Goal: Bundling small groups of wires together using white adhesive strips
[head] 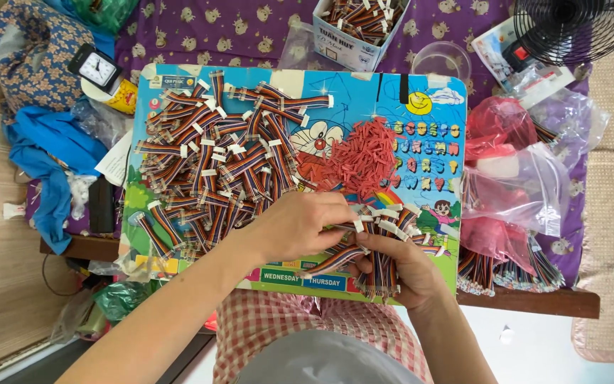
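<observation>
Lap board (431, 107) lies on the table (534, 302). Ribbon-cable pile (214, 163) covers its left half — connector-housing heap (360, 160) sits right of it (touching at the edge). Both hands are at the board's near edge: left hand (296, 227) beside right hand (403, 270), which grips a cable bundle (381, 274). Cardboard box (357, 28) behind the board; plastic bags (513, 185) right; alarm clock (97, 67) behind-left.

alarm clock (97, 67) | black fan (577, 27) | cardboard box (346, 44) | blue cloth (55, 153)

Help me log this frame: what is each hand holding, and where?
Right hand has a bundle of ribbon cables in its grip, around the middle. Left hand pinches one cable near its end.
</observation>
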